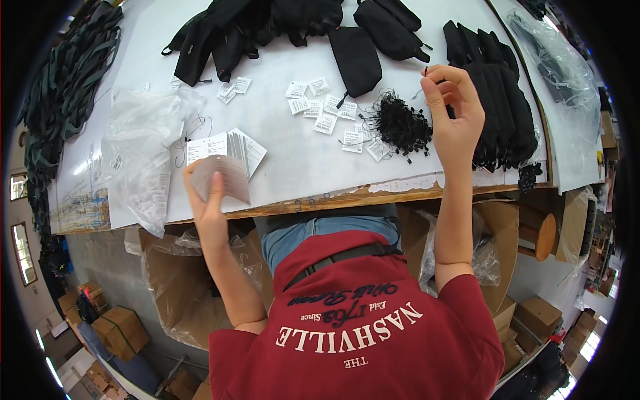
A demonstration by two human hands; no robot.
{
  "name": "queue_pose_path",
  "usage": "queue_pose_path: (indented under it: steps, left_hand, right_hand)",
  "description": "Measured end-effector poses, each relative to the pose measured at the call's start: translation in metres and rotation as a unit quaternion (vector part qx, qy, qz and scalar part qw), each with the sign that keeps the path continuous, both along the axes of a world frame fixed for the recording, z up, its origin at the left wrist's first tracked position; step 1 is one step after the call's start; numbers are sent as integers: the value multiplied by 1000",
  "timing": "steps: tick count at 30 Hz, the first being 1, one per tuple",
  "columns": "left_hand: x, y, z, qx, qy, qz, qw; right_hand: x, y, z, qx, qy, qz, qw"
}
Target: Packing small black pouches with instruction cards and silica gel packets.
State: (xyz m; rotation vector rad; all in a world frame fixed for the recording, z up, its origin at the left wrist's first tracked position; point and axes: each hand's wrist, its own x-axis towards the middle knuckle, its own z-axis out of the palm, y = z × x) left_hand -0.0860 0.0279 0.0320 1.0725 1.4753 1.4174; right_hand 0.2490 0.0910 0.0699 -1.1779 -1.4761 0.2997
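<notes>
Tag card (230, 183) pinched in my left grip (208, 202), over near-left worktop (287, 170); right grip (455, 100), fingertips together, apparently on black string (426, 71), farther right. I'd keep card flat, string untangled.

The left forearm (230, 273) angles forward and outward to the left hand (209, 212), its thumb (217, 189) extended and pressing toward the fingers beneath. The right forearm (456, 207) runs almost straight forward, the right hand (460, 107) reaching farther out, its thumb (434, 100) and index finger (441, 73) bent tip toward tip.
</notes>
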Motion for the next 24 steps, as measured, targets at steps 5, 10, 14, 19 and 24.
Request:
queue_pose_path:
  steps: [5,10,14,19,24]
  left_hand:
    - [46,-16,-7,13,65,-130,989]
    - [76,-19,1,25,-39,-185,982]
    - [86,-23,1,83,37,-183,979]
    - [90,-24,3,138,101,-154,973]
    - [90,-25,5,210,198,-134,948]
  right_hand:
    - [-24,-32,-7,-191,255,183,930]
    - [-69,-70,-22,-266,108,194,938]
    - [-85,-81,-30,-211,76,158,962]
    - [-86,-81,-33,-147,26,115,982]
    - [-85,-82,-29,-243,137,151,948]
